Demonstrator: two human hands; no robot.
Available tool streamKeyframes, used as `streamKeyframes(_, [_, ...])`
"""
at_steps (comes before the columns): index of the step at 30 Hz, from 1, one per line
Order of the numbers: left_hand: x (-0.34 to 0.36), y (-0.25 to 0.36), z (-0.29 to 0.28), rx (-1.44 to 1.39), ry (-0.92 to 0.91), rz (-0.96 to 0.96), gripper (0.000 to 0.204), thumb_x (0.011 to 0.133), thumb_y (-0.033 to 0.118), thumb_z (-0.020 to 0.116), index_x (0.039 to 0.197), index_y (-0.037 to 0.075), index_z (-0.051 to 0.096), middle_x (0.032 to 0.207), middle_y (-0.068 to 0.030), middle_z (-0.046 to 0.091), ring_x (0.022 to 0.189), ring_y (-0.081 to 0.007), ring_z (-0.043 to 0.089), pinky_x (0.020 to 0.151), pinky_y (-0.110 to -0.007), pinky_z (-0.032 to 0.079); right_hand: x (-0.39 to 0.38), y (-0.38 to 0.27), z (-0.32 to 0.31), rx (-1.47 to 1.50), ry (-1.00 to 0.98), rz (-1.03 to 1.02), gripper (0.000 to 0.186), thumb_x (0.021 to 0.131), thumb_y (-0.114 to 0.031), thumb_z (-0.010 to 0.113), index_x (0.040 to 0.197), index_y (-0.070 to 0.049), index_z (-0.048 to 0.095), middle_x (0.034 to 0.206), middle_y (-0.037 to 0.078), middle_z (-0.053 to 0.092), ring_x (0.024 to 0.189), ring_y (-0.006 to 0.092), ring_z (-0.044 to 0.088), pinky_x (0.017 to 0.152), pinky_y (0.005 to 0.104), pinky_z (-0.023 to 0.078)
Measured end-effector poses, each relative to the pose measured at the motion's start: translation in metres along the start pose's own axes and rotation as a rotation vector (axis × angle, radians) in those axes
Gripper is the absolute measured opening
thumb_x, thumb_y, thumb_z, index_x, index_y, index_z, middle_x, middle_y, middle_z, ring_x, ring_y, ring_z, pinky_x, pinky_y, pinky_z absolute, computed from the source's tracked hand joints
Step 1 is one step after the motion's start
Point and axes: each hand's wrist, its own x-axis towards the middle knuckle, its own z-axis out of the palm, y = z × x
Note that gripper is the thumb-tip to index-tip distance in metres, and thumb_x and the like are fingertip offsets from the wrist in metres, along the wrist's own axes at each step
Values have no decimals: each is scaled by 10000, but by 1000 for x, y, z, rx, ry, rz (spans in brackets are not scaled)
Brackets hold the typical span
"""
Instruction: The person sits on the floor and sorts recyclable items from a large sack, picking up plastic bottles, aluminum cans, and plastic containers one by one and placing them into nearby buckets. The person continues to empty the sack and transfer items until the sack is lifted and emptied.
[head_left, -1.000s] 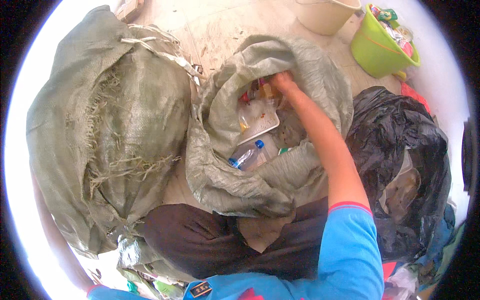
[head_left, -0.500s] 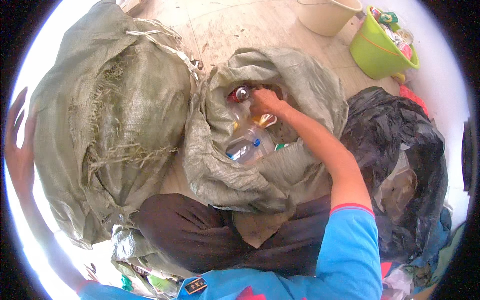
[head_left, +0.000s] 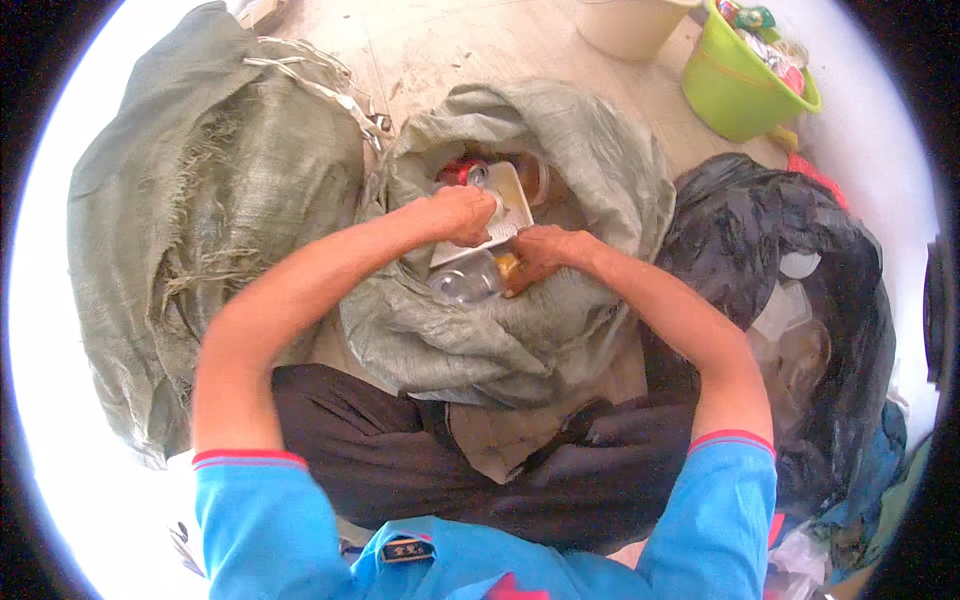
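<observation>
An open woven sack [head_left: 480, 350] stands in front of my crossed legs, holding plastic items and a red can [head_left: 462, 172]. Over its mouth, my left hand [head_left: 462, 216] is closed on a white shallow tray [head_left: 515, 205], its fingertips hidden in part. My right hand [head_left: 543, 255] is closed beside the tray's lower corner, fingers round the orange end of a clear plastic bottle [head_left: 466, 280]. How far these fingers also touch the tray, I cannot tell.
A bulging tied sack [head_left: 200, 230] rises at left. To the right sits a black plastic bag [head_left: 780, 220] with clear containers inside. A green bucket [head_left: 735, 90] of crumpled waste and a cream bucket [head_left: 625, 28] stand at far right.
My left hand has come from beside the big left sack to the open sack and taken hold of the white tray. My right hand has moved nearer, to the bottle.
</observation>
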Motion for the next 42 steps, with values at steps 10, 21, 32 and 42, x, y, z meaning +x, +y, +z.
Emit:
streamKeyframes(10, [17, -34, 62, 21, 3, -331, 1152, 552, 462, 850, 1421, 9, 244, 1283, -262, 428, 1174, -417, 484, 950, -504, 453, -38, 45, 10, 75, 151, 190, 547, 642, -408, 745, 979, 3, 611, 911, 211, 667, 882, 374, 650, 760, 447, 527])
streamKeyframes(21, [16, -42, 45, -50, 98, -163, 1086, 493, 439, 838, 1362, 1, 354, 1209, -266, 471, 1127, -426, 492, 974, -479, 437, -41, 64, -21, 250, 192, 311, 559, 641, -432, 755, 950, 13, 617, 868, 177, 680, 844, 321, 658, 750, 416, 510])
streamKeyframes(32, [17, -37, 0, -274, 41, 54, 953, 499, 419, 806, 1297, 8, 485, 1165, -215, 581, 1099, -349, 557, 933, -421, 462, -64, 70, -62, 648, 308, 327, 518, 688, -409, 775, 976, -2, 636, 807, 80, 644, 653, 145, 615, 549, 303, 532])
streamKeyframes(42, [5, -42, -54, -834, 120, 48, 887, 550, 357, 814, 1290, -22, 504, 1179, -147, 605, 1084, -240, 568, 944, -347, 447, -90, 55, -92, 730, 324, 236, 611, 727, -508, 710, 1065, -2, 652, 851, 70, 646, 794, 131, 588, 702, 273, 465])
